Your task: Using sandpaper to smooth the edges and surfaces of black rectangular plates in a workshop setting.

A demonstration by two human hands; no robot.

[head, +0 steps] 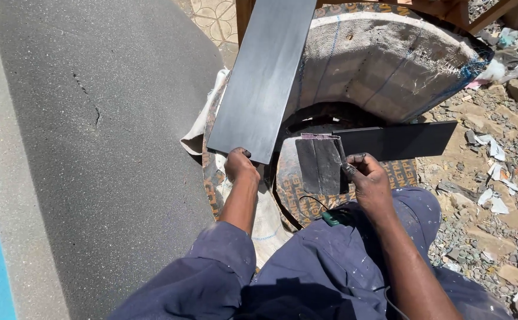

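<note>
My left hand (pixel 239 164) grips the near end of a long dark grey board (pixel 265 77) that slants up and away from me. Beside it, my right hand (pixel 367 178) pinches a dark, worn sheet of sandpaper (pixel 320 163) by its right edge. The sheet hangs between the two hands, just right of the board's lower end. A second, narrower dark board (pixel 398 141) lies flat behind my right hand, pointing right. My knees in blue paint-spattered trousers (pixel 324 266) fill the bottom of the view.
A big curved sack-like roll (pixel 383 65) stands behind the boards. Printed sacking (pixel 288 195) covers the ground under the hands, with a small green tool and black cord (pixel 330 217) on it. Grey pavement (pixel 93 148) lies left; rubble and paper scraps (pixel 496 195) lie right.
</note>
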